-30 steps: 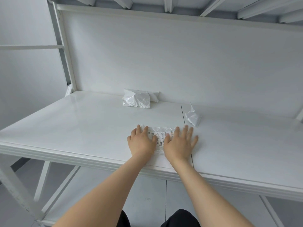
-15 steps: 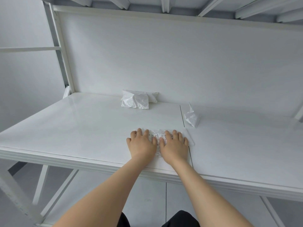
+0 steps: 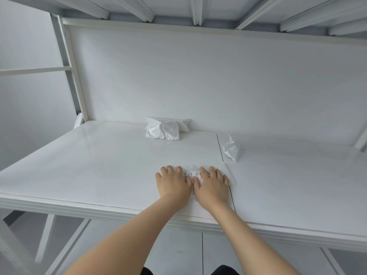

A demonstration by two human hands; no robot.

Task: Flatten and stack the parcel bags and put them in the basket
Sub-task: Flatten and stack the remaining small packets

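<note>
Near the front edge of the surface [image 3: 99, 165], the left hand [image 3: 173, 184] and right hand [image 3: 211, 185] are pressing flat-fingered — gripping nothing — on the labelled bag [image 3: 191, 174], probably best smoothed outward from its middle to push air out.

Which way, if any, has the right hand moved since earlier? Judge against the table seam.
Yes, leftward. The right hand earlier spread its fingers across the table seam; now it lies just left of it, beside the left hand.
</note>
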